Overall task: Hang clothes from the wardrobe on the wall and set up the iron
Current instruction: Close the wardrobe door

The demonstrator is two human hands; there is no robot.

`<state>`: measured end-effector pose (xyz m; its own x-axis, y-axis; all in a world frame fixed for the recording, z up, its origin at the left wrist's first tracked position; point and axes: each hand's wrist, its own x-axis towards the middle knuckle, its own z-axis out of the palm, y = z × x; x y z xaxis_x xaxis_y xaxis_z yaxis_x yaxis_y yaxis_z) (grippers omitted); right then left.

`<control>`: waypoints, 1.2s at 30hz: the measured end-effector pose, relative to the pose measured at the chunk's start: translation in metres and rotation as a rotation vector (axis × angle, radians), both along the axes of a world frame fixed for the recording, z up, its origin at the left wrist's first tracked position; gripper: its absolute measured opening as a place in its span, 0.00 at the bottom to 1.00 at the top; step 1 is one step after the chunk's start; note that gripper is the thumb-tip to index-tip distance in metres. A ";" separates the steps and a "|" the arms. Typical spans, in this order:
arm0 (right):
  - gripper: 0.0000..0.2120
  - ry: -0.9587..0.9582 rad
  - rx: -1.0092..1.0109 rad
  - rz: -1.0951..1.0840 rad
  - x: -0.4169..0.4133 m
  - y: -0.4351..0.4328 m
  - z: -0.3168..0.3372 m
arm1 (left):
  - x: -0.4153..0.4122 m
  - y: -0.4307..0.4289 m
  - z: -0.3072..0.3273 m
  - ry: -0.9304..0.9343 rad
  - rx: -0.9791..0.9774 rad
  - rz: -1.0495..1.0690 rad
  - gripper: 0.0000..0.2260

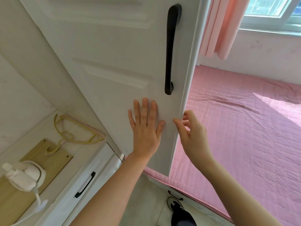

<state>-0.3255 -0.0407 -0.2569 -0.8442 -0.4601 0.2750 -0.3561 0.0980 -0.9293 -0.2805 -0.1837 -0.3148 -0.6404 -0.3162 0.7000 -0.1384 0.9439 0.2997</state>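
Observation:
A white wardrobe door [114, 66] with a long black handle [171, 49] fills the upper middle of the head view. My left hand [145, 128] lies flat on the door below the handle, fingers straight and spread. My right hand [192, 132] is at the door's right edge, fingers loosely bent around the edge, thumb on the front face. A white handheld iron [24, 175] with its cord hangs on a wooden board [32, 168] at lower left. Yellow and pink hangers [70, 134] hang from a hook on that board. No clothes are in sight.
A bed with a pink quilted cover [244, 128] lies to the right, below a pink curtain [219, 26] and a window [273, 8]. A white drawer with a black handle [85, 185] sits at lower left. A shoe [175, 206] shows on the floor.

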 end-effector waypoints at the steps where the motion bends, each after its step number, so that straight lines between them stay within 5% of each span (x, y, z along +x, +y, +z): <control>1: 0.01 -0.004 -0.004 0.003 -0.008 -0.001 0.000 | -0.007 0.000 0.000 -0.007 -0.003 0.021 0.28; 13: 0.06 -0.010 -0.043 0.115 -0.128 -0.032 -0.006 | -0.103 -0.014 -0.006 -0.012 -0.052 0.256 0.31; 22: 0.39 0.125 -0.057 0.231 -0.184 -0.081 -0.013 | -0.140 -0.039 0.005 -0.203 -0.163 0.438 0.32; 36: 0.42 0.235 0.007 0.354 -0.261 -0.165 -0.014 | -0.152 -0.116 0.060 -0.206 -0.434 0.634 0.29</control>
<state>-0.5867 -0.2061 -0.2712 -0.5485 -0.7129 0.4370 -0.5707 -0.0628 -0.8187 -0.4321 -0.3002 -0.2547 -0.5596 -0.3899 0.7313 -0.7012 0.6931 -0.1670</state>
